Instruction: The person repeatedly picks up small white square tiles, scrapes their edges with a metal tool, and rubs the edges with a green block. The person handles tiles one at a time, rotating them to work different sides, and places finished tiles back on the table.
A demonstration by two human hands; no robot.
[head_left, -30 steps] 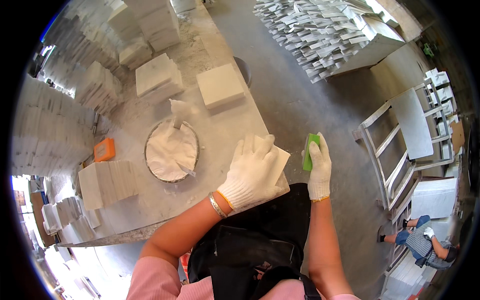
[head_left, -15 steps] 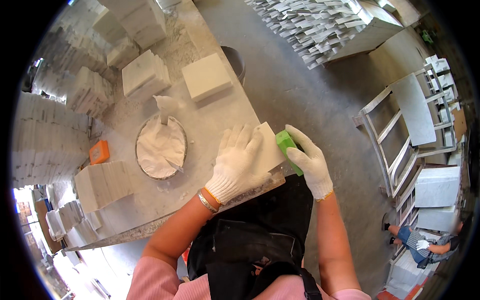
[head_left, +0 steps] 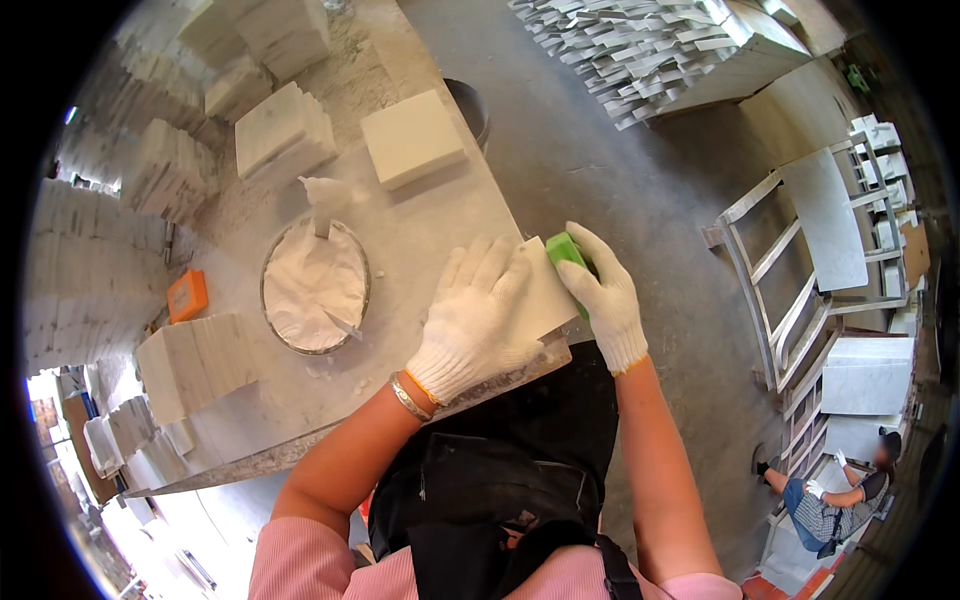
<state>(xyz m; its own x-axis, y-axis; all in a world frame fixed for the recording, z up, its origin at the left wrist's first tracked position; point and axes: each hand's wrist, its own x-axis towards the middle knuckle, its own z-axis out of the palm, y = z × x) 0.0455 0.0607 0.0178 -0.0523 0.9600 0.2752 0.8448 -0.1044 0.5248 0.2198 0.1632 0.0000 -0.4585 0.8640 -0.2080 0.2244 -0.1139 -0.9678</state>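
Note:
A white stone tile [head_left: 546, 297] lies at the table's right corner, its right edge at the table's edge. My left hand [head_left: 472, 315], in a white knit glove, presses flat on it with fingers stretched out, covering its left part. My right hand [head_left: 610, 300], gloved alike, is closed around a green sanding block [head_left: 563, 250] set against the tile's right edge. The fingers and palm hide much of the block. Left of my left hand stands a round bowl [head_left: 264, 300] of white powder, with a scraper-like blade and a pale piece sticking up in it.
A stack of square tiles [head_left: 415, 140] sits farther back on the table [head_left: 400, 235]. More stone stacks [head_left: 195, 365] and an orange box-like tool [head_left: 186, 296] are at the left. A dark bucket [head_left: 466, 112] stands beyond the table edge. Metal racks [head_left: 765, 270] and a co-worker [head_left: 835, 505] are at right.
My right hand and the sanding block have slid away from me along the tile's right edge. My left hand stays on the tile. The co-worker at right has shifted posture.

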